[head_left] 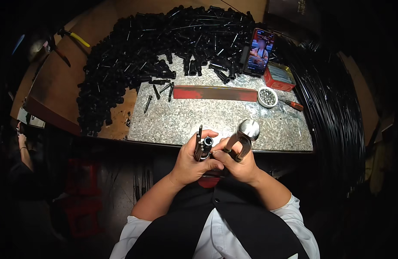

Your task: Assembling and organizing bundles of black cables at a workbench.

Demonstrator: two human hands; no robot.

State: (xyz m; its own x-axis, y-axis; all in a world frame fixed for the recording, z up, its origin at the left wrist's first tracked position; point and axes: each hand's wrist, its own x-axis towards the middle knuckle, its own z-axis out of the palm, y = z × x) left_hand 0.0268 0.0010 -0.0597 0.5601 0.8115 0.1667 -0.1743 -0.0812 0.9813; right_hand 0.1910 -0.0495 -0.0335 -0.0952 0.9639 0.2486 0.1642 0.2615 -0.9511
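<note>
My left hand (188, 159) is closed around a black tubular part (208, 141), whose round open end faces up. Beside the tube, in the same grip, stand several thin dark rods (199, 144). Close against it, my right hand (242, 166) grips a two-handled hand tool (249, 128) with a domed, shiny metal head, pincers-like in shape. The right fingertips and thumb meet the lower part of the tube; whether they pinch a small piece there I cannot tell. Both hands are just off the near edge of the speckled worktop (164, 123).
Behind lies a large heap of black tubular parts (134, 47). A red-and-dark bar (215, 93), a white cup of small metal pieces (267, 97), a red-handled screwdriver (294, 105), a red box (279, 81) and a propped phone (259, 52) stand across the worktop. Long black rods (332, 103) hang at right.
</note>
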